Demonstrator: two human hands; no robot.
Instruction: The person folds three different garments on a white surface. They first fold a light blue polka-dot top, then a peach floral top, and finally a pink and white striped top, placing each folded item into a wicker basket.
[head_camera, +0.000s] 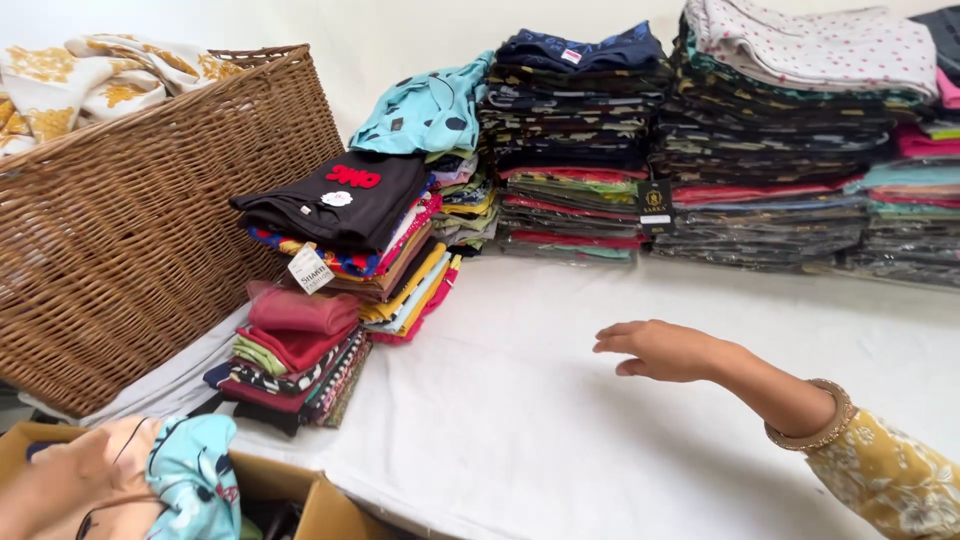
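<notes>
Right hand (662, 350) is extended over the white bench (560, 420), palm down, fingers loosely spread, holding nothing. Left hand (60, 485) sits at the lower left corner, blurred; it appears to grip a light blue patterned garment (195, 475) above a cardboard box (320, 505). A short pile of folded clothes (295, 360) lies nearest, beside a wicker basket (150, 230). Taller stacks (570, 150) line the wall.

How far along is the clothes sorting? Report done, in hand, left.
Done: folded stacks stand on the white table. In hand: left hand grips a light-blue garment over the cardboard box; right hand reaches out, empty. Left: box contents, hidden.
</notes>
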